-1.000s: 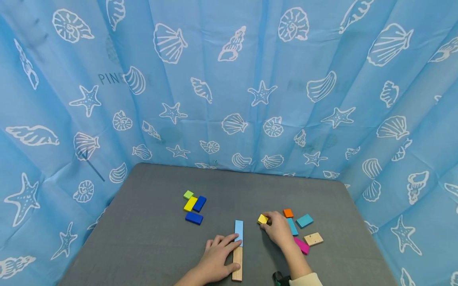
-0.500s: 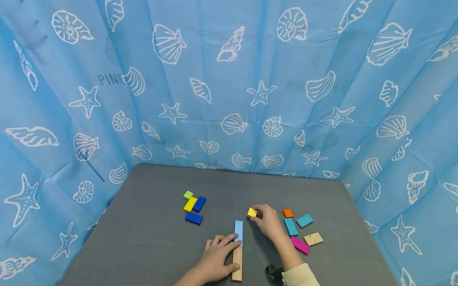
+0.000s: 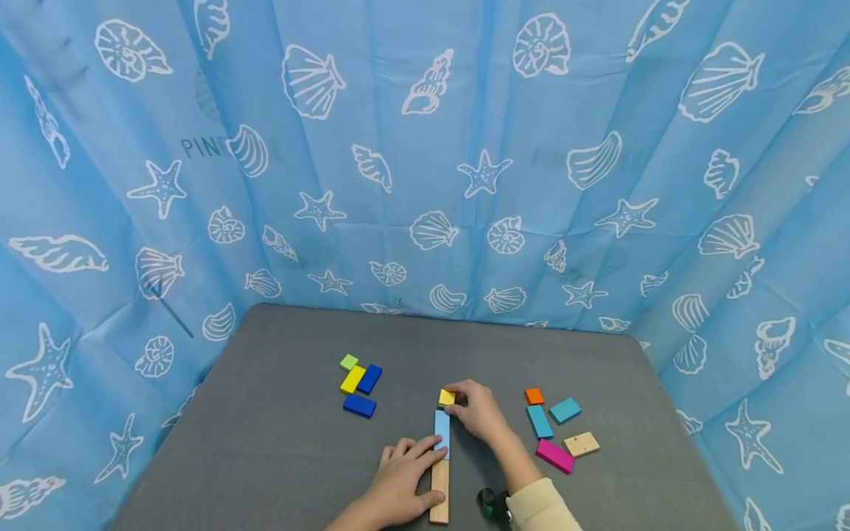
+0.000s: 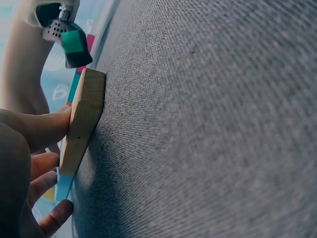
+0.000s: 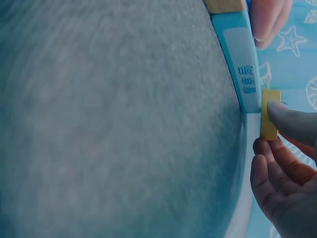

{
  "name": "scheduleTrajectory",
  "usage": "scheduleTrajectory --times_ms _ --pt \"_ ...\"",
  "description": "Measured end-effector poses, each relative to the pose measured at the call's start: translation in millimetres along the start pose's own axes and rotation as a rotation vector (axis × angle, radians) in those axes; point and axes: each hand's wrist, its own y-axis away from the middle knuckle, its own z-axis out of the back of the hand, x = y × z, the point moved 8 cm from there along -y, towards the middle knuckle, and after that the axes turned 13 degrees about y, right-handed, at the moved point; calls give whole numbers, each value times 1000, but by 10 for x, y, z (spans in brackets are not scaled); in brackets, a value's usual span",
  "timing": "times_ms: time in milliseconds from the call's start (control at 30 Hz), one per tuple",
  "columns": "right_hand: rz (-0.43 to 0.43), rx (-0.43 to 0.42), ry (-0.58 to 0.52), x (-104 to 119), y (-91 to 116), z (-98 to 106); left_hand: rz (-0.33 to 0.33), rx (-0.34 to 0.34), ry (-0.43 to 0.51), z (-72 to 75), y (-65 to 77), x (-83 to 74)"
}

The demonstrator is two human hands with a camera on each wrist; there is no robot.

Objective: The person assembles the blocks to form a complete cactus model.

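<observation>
A small yellow block is pinched between the thumb and fingers of my right hand, just beyond the far end of a light blue block. In the right wrist view the yellow block stands beside the blue block's printed end. That blue block lies end to end with a plain wooden block, both in one straight row. My left hand rests on the row, fingers spread over the blue block and thumb on the wooden one. The left wrist view shows the thumb against the wooden block's side.
To the left lie a lime green block, a yellow block and two dark blue blocks. On the right are an orange block, two teal blocks, a magenta block and a pale wooden block. A blue shell-print curtain borders the grey table.
My right hand has carried the small yellow block leftward, from near the right-hand blocks to the far end of the row. My left hand has stayed in place.
</observation>
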Motion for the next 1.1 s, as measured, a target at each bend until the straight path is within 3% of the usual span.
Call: scheduleTrajectory --times_ms 300,567,800,1100 --pt "3 70 11 30 3 -104 -20 -2 23 -7 12 4" --pt "30 88 3 40 10 -108 15 12 17 8 -5 -11" --pt "80 67 -36 63 27 -43 29 19 13 16 0 -25" --pt "78 1 -45 103 138 135 -28 -7 8 27 7 -34"
